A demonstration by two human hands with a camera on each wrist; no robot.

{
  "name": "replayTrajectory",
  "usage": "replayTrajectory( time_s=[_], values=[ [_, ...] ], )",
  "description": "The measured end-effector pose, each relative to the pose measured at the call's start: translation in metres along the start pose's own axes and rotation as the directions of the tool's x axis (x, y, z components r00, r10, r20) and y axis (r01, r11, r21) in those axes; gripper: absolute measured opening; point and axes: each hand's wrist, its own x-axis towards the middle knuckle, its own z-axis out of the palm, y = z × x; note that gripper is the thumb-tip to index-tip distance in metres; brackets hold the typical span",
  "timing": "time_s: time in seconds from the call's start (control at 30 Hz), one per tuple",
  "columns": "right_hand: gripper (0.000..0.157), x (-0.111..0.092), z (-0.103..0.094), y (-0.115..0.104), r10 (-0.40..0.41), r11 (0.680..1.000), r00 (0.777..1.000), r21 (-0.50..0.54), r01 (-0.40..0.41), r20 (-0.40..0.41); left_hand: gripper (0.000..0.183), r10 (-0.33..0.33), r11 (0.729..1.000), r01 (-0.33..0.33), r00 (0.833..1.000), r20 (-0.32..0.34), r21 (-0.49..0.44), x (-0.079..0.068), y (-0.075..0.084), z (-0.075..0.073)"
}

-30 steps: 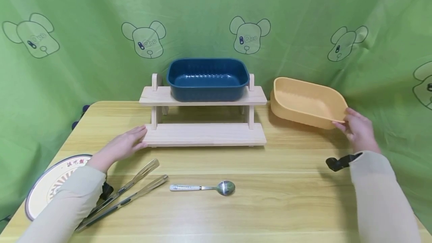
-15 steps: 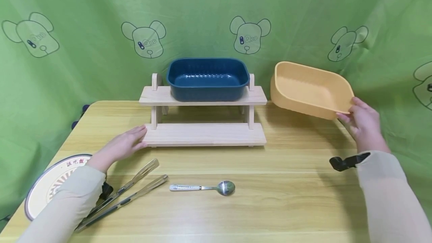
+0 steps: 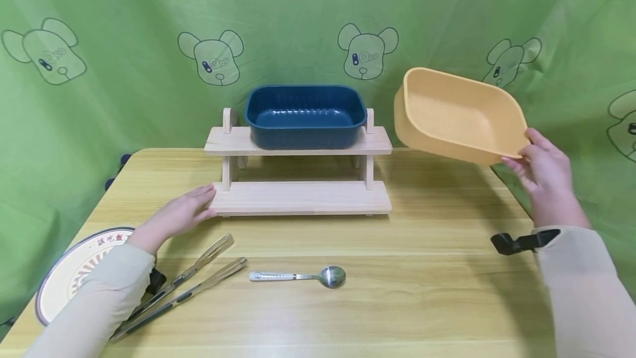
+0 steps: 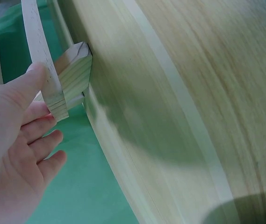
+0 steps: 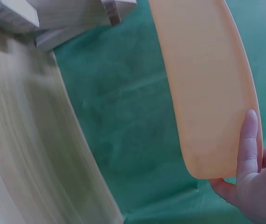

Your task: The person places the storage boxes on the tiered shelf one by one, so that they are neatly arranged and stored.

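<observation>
My right hand pinches the right corner of a yellow-orange rectangular basin, thumb and fingers on opposite sides of its wall. The basin is held tilted above the table, its inside turned toward the head camera. My left hand holds the left end of the lower board of a two-tier wooden rack. In the left wrist view, the thumb lies against the board's edge, with part of the index finger hidden behind it. A dark blue basin sits on the rack's upper board.
A spoon lies on the wooden table in front of the rack. Metal tongs and a patterned round plate are at the left, partly covered by the left sleeve. A green curtain hangs behind the table.
My right hand has raised the yellow-orange basin off the table, up and slightly to the right, and it tilts more. The left hand, rack and blue basin have stayed put.
</observation>
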Motion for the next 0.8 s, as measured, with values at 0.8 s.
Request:
replayTrajectory(
  time_s=[0.8],
  values=[
    [0.051,-0.061,0.053,0.030,-0.065,0.998,0.926,0.013,0.065,0.371,0.057,-0.004,1.000,0.004,1.000,0.010,0.008,0.000,0.001,0.000]
  ],
)
